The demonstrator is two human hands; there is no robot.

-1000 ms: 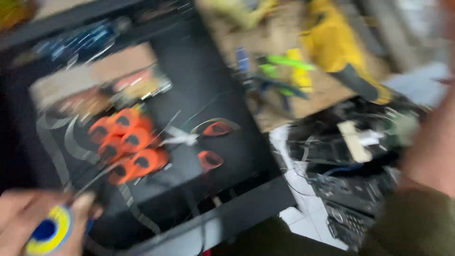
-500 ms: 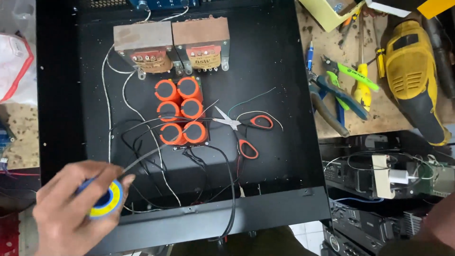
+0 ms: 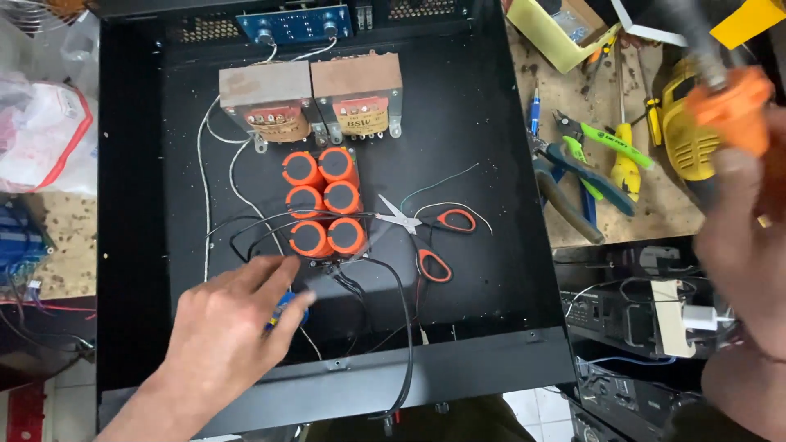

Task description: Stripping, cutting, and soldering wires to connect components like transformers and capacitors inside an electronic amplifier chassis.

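Tape roll [image 3: 286, 309], blue with a bit of yellow, sits low in the frame under my left hand [image 3: 225, 327], which has carried it from the lower left corner of the black case [image 3: 131, 245] up toward the middle. My fingers are curled over the roll, pressing it onto the case floor, so only its right edge shows. Black wires [image 3: 393, 327] loop just beside it and run down over the front lip.

Just above my fingertips stand the six orange capacitors [image 3: 323, 200] in their block, closer to my hand than half a second ago, so the tape now seems within reach of the wiring there. Right of them lie the orange-handled scissors [image 3: 430, 233], blades open, unmoved.

Further up, the two transformers [image 3: 311, 102] sit side by side, with the blue circuit board [image 3: 295, 23] at the top edge.

At the upper right, my right hand [image 3: 745, 221] has come into view gripping an orange-collared tool [image 3: 729, 102] (blurred, I cannot tell what kind). Behind it on the table [image 3: 598, 221] lie pliers [image 3: 573, 176] and a yellow drill [image 3: 688, 139].
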